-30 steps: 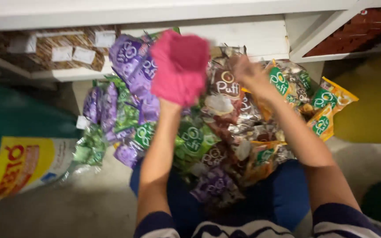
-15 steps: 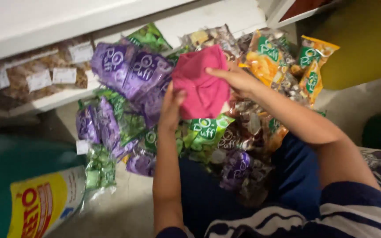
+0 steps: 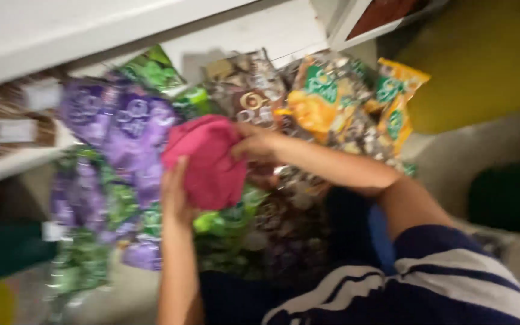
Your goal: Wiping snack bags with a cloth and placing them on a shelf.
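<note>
A heap of snack packets is spread in front of the person. Purple packets (image 3: 124, 129) lie at the left, green packets (image 3: 151, 72) at the far left and near the middle, brown packets (image 3: 248, 90) at the far centre, and orange packets (image 3: 326, 99) at the far right. A white shelf (image 3: 91, 24) runs along the far side, above the heap. A striped sleeve (image 3: 452, 283) is seen at the near right. The frame is blurred, so small details cannot be made out.

A pink cloth (image 3: 209, 159) is held bunched over the middle of the heap, with packets lying close around and under it. The left hand (image 3: 176, 195) is pressed against the cloth's near left edge, its fingers curled up along the fabric. The right hand (image 3: 257, 144) is closed on the cloth's far right edge, the fabric pinched between thumb and fingers. The cloth sits between the two hands, touching both.
</note>
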